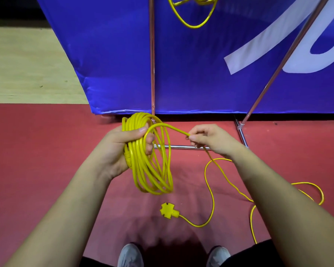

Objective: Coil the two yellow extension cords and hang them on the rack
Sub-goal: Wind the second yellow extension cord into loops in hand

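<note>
My left hand (121, 143) grips a coil of yellow extension cord (152, 176) made of several loops that hang below the fist. My right hand (210, 139) pinches the same cord just right of the coil. From there the loose cord (210, 182) trails down over the red floor and ends in a yellow multi-socket head (168, 209) lying between my arms. A second yellow cord (193, 12) hangs in loops at the top of the view, up on the metal rack (152, 60).
A blue banner (108, 54) stands behind the rack's poles. The rack's base bar (181, 147) lies on the red floor (46, 141) just beyond my hands. A slanted pole (281, 60) rises at the right. My two shoes (130, 256) show at the bottom edge.
</note>
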Motion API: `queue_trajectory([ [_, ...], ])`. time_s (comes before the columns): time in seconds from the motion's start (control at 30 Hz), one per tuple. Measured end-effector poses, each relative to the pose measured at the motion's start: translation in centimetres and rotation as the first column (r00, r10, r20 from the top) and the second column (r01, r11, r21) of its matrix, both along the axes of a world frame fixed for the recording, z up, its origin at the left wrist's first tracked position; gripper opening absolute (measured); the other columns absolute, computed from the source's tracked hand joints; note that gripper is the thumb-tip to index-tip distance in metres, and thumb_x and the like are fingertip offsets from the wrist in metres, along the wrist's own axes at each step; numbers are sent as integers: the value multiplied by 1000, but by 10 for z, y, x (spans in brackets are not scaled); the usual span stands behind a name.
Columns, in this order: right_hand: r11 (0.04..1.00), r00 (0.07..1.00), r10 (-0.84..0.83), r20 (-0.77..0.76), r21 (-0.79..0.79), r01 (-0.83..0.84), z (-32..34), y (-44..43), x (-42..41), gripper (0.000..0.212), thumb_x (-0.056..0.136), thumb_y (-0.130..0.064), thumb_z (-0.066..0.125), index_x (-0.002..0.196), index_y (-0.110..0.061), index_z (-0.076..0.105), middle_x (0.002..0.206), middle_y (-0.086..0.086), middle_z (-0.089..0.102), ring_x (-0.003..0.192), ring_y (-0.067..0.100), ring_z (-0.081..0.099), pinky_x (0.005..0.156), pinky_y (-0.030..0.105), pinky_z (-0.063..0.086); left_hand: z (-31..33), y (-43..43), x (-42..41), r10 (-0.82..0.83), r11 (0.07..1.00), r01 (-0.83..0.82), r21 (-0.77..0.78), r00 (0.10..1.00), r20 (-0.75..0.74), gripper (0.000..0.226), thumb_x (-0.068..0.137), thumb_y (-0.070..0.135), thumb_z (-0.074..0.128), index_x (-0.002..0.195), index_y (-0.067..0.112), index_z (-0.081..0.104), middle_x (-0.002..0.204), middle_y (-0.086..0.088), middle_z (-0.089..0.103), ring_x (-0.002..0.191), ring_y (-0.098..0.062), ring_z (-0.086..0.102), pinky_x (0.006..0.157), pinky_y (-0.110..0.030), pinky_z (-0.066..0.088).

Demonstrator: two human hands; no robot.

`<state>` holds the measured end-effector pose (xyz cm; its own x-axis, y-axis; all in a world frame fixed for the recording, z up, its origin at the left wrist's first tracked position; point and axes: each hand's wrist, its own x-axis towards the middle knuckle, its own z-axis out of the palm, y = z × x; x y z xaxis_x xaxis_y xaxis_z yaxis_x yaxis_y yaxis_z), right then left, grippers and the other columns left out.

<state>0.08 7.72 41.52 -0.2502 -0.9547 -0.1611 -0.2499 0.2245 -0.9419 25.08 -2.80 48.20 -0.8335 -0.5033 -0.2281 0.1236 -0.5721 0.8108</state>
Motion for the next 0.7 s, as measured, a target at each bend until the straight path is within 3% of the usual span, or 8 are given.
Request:
queue_trajectory([
  [0.1,988,988,-151,12,-32,151,-20,0,1,10,93,-5,61,89,-14,64,69,5,62,58,10,51,58,22,42,0,2,1,7,1000,-8,4,993,115,19,72,9,62,90,3,66,75,-18,71,61,-26,71,53,-31,57],
  [0.17,970,973,-229,41,-78,231,-21,-5,6,9,93,-7,62,88,-14,65,66,4,61,56,13,45,53,24,35,-1,5,2,-83,997,81,19,979,187,22,71,6,62,91,0,69,85,-27,71,72,-34,72,56,-35,59],
  [0.27,952,964,-258,56,-156,264,-10,-13,12,11,91,-8,64,85,-16,69,63,3,60,55,14,41,51,25,31,-3,9,2,-208,978,201,60,964,164,26,60,9,76,86,4,74,96,-32,69,85,-40,71,63,-39,58],
  [0.33,952,973,-229,32,-202,231,3,-16,17,11,90,-8,66,85,-16,71,62,3,60,54,10,43,52,21,33,-5,9,1,-198,979,189,71,969,150,17,70,13,70,84,4,74,96,-28,70,84,-37,72,64,-38,59],
  [0.43,959,988,-152,-16,-246,143,24,-16,29,10,89,-8,67,84,-16,72,66,3,62,60,7,52,58,19,40,-7,9,-2,-143,989,134,67,978,149,23,79,12,54,80,5,76,85,-21,73,71,-28,73,59,-34,59],
  [0.6,954,996,30,-87,-294,-55,49,-15,58,6,86,1,66,87,-2,71,76,9,66,68,6,58,70,19,47,-6,10,-3,-116,993,114,23,983,140,21,80,12,54,91,1,69,79,-17,73,63,-24,71,57,-31,58],
  [0.7,942,991,87,-101,-317,-115,54,-13,71,4,86,0,68,88,-3,71,80,3,69,75,7,62,74,22,50,-8,10,-2,-125,992,125,13,985,122,15,79,14,59,87,3,68,72,-11,69,59,-21,68,56,-29,57],
])
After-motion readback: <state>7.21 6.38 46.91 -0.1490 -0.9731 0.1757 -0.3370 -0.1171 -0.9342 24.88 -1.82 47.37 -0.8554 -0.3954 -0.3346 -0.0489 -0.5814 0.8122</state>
